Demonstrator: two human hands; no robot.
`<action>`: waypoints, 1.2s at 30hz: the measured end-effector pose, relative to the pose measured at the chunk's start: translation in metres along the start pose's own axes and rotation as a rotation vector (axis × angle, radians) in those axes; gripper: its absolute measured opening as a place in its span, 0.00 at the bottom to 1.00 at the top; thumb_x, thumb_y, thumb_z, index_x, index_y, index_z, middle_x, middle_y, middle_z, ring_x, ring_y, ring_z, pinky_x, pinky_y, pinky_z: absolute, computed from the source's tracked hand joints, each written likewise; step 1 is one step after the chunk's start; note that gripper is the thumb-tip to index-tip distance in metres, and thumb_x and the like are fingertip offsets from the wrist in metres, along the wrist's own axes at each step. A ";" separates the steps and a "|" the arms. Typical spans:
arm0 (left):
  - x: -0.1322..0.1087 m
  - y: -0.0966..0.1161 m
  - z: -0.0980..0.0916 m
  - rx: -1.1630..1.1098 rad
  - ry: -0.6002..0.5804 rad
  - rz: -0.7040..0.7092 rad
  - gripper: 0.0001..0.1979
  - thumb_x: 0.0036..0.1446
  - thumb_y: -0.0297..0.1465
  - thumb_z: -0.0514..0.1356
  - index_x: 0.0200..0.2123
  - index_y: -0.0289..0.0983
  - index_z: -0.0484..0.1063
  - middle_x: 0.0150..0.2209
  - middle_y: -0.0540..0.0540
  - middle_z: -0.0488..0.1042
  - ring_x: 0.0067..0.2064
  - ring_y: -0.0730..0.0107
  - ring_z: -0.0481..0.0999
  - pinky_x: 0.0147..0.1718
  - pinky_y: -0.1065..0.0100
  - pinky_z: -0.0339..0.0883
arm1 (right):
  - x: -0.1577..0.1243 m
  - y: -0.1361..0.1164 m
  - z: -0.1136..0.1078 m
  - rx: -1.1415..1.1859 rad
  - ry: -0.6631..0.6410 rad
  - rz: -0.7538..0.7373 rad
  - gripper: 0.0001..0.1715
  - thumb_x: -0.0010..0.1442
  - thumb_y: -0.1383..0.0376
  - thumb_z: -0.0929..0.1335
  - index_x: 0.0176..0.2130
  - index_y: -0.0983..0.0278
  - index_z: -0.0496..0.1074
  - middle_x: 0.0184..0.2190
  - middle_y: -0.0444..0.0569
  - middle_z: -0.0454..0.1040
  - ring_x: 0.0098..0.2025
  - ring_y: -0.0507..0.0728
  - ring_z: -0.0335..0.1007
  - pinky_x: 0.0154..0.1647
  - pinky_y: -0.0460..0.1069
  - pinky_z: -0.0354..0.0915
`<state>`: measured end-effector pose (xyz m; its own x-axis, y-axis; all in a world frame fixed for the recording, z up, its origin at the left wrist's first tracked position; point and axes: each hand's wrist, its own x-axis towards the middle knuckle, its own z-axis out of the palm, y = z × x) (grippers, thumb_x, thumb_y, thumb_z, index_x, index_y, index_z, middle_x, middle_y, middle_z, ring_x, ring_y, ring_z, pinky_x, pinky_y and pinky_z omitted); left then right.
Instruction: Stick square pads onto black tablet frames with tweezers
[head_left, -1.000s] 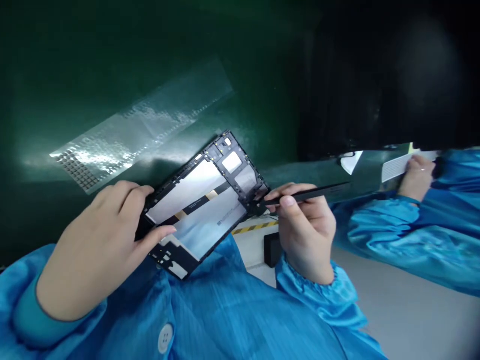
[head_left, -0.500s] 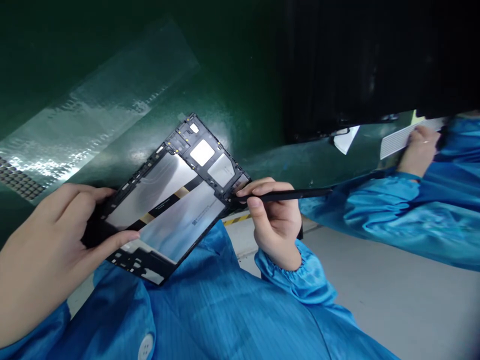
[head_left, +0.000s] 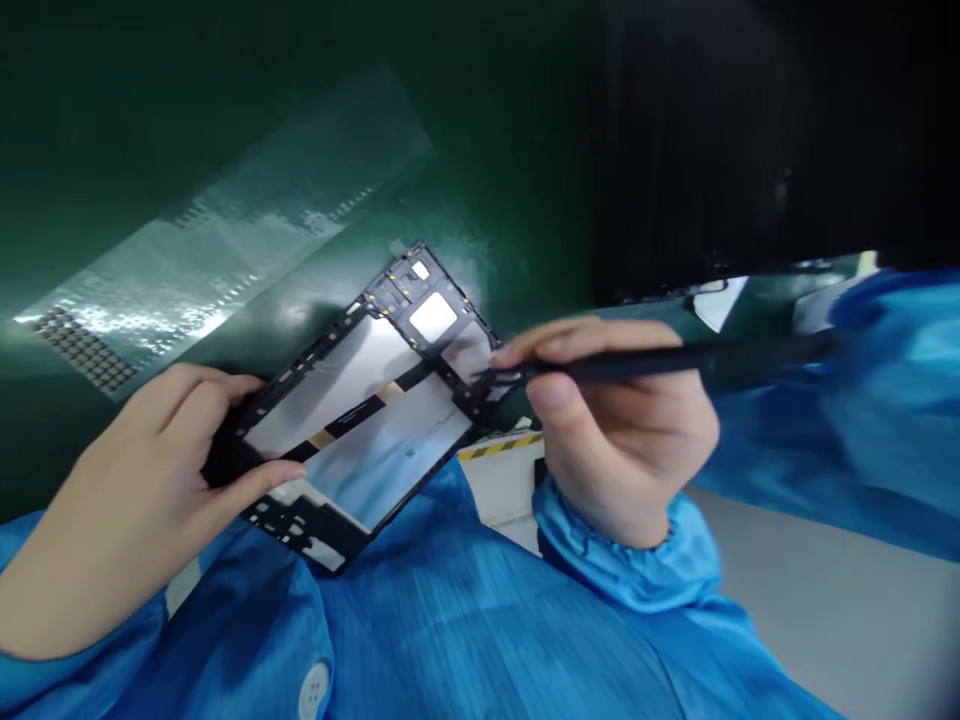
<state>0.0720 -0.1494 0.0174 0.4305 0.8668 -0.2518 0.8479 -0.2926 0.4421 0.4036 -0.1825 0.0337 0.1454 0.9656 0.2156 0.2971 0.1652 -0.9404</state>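
Observation:
My left hand (head_left: pixel 161 470) is closed on the lower left side of a black phone frame (head_left: pixel 401 445), thumb on its inner face and fingers behind. The frame is tilted and shows silvery panels, a black and gold strip across them and a bright white square near the top. In my right hand (head_left: pixel 630 440) is a slim black tool that looks like tweezers (head_left: pixel 637 362), pinched between thumb and fingers. Its blurred tip is over the frame's right edge, and I cannot tell whether it touches. My fingertips partly cover that corner.
On the green mat (head_left: pixel 487 130) lies a clear plastic strip (head_left: pixel 292 200) with rows of small dark pieces (head_left: pixel 86 352) at its left end. A large black object (head_left: pixel 735 150) fills the upper right. Another person's blue sleeve (head_left: pixel 900 370) is at the right.
My right hand has moved right and appears larger, with the tool now blurred. The view has shifted, so the frame and strip sit further right. The other person's hand is no longer visible.

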 end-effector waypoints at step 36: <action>-0.008 0.008 0.007 -0.101 0.015 0.034 0.33 0.68 0.62 0.54 0.66 0.49 0.70 0.56 0.40 0.75 0.60 0.41 0.76 0.57 0.41 0.79 | 0.040 0.013 0.069 0.026 -0.115 0.087 0.03 0.70 0.62 0.77 0.44 0.54 0.80 0.40 0.45 0.84 0.46 0.58 0.84 0.56 0.58 0.81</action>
<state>0.0774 -0.1613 0.0168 0.4526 0.8635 -0.2226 0.7971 -0.2799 0.5350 0.3476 -0.1277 0.0121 0.0600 0.9929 0.1026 0.2634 0.0834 -0.9611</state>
